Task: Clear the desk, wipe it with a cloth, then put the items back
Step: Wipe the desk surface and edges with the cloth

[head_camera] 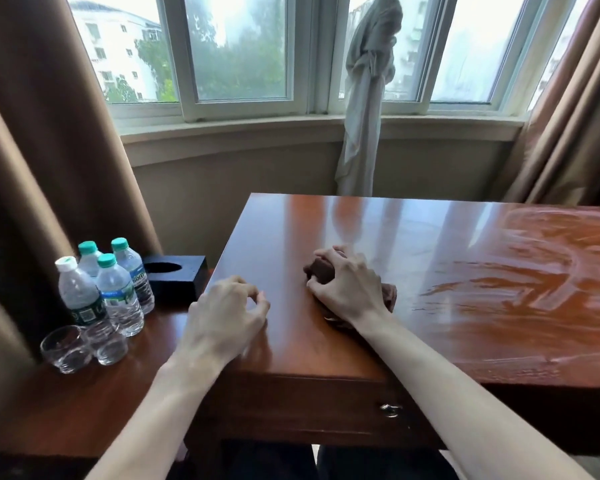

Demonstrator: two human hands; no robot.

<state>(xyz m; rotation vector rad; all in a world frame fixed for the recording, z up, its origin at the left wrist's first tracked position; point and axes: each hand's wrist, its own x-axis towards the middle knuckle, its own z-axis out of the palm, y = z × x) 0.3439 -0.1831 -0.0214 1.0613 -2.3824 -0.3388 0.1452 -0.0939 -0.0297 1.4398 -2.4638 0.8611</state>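
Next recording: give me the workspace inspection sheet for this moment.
Surface: desk glossy wood; wet wipe streaks on its right part.
Job's things: brown cloth bunched on the desk; four water bottles, two glasses and black tissue box on the lower side table to the left.
Clutter: nothing seen on the desk.
Hands: right hand grips the cloth; left hand rests on the desk, fingers loosely curled, holding nothing.
Cables: nothing seen.
Surroundings: bay window, brown curtains, tied white sheer curtain.
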